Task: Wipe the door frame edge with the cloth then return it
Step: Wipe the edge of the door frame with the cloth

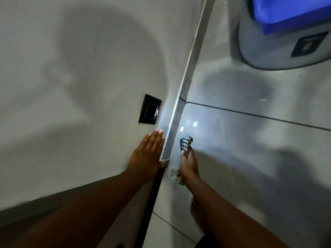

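Cloth (186, 143) gripped in right hand (188, 164), left hand (146, 154) flat on wall (71, 86)

**Bare forearms, no sleeves in view**

Both forearms are uncovered from the lower edge of the picture up to the wrists; no sleeve, watch, band or ring shows on either. The left hand (146, 154) is bare, its pale fingernails visible at the fingertips. The right hand (188, 162) is also ungloved. A bare foot (198, 214) shows below the right forearm, blurred.
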